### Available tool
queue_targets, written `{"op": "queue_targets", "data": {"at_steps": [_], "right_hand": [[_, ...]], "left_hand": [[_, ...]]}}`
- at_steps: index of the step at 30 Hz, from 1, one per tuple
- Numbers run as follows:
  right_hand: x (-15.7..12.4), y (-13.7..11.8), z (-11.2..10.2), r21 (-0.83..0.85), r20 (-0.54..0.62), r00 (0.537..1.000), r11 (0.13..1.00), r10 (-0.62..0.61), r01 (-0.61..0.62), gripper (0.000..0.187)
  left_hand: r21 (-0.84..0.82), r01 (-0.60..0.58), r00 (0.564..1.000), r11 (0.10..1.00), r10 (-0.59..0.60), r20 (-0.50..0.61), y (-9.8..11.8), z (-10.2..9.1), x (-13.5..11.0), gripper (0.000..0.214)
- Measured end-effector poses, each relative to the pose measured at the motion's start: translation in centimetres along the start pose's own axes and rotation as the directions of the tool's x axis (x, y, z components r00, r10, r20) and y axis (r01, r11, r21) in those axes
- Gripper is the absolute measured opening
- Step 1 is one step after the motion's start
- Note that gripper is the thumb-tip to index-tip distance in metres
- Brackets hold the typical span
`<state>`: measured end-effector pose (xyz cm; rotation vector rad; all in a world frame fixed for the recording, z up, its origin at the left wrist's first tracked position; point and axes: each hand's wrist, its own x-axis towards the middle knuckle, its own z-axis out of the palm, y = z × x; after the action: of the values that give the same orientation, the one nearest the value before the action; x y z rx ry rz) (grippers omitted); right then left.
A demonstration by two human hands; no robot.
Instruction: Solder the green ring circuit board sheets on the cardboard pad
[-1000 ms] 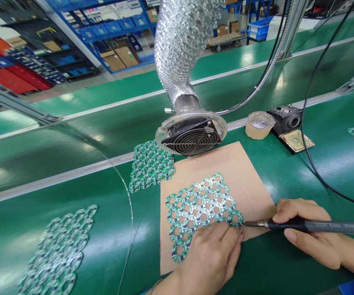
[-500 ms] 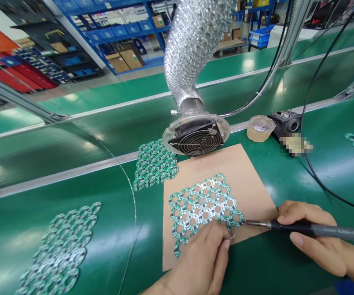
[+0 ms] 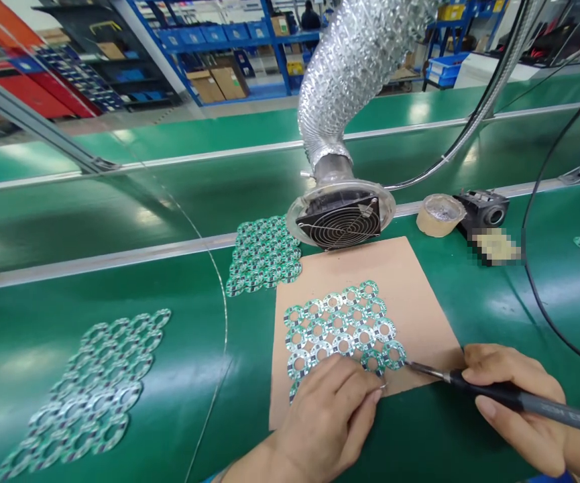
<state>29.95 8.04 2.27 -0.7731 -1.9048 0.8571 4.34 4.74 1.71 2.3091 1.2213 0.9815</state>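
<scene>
My right hand (image 3: 521, 402) is closed round a soldering iron (image 3: 485, 389). The iron's tip points left, beside the right-hand ring of a panel of ring-shaped green circuit boards (image 3: 342, 322); I cannot tell whether it touches. This panel lies on a brown cardboard sheet (image 3: 420, 288). My left hand (image 3: 327, 409) rests over the panel's near edge and hides part of it. Its thumb and fingers pinch a thin solder wire (image 3: 383, 386), whose short end sticks out toward the iron.
A fume extractor (image 3: 342, 218) on a foil duct hangs just behind the cardboard. More panels (image 3: 264, 255), (image 3: 83, 389) lie behind and to the left. A tape roll (image 3: 440, 215) and a black stand (image 3: 485, 211) are at the back right. A black cable (image 3: 534, 268) crosses the right side.
The view has shifted, so the bench sits further right in the picture. The iron's tip has drawn back slightly from the ring's edge. My left hand keeps its pinch.
</scene>
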Motion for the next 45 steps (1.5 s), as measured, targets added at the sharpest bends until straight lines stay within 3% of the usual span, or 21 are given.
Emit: {"op": "queue_targets", "data": {"at_steps": [14, 20, 29, 37, 45], "right_hand": [[0.0, -0.9, 0.4, -0.016, -0.038, 0.999, 1.0, 0.023, -0.023, 0.022], [0.0, -0.4, 1.0, -0.044, 0.052, 0.993, 0.993, -0.105, 0.108, 0.038], [0.6, -0.4, 1.5, -0.139, 0.091, 0.964, 0.956, -0.249, 0.26, 0.029], [0.0, -0.7, 1.5, -0.171, 0.048, 0.981, 0.966, -0.188, 0.194, 0.025], [0.4, -0.9, -0.2, -0.144, 0.026, 0.994, 0.983, -0.11, 0.112, 0.026]], "left_hand": [[0.028, 0.024, 0.999, 0.999, -0.025, 0.042, -0.2, -0.1, -0.1, 0.018], [0.047, 0.019, 0.999, 0.999, -0.021, 0.04, -0.2, -0.1, -0.2, 0.018], [0.08, 0.017, 1.0, 0.997, -0.018, 0.017, -0.6, 0.0, -0.4, 0.017], [0.073, 0.006, 0.999, 0.997, -0.008, 0.035, -0.4, -0.1, -0.3, 0.018], [0.089, -0.03, 0.999, 0.996, 0.027, 0.037, 0.0, 0.4, 0.1, 0.017]]}}
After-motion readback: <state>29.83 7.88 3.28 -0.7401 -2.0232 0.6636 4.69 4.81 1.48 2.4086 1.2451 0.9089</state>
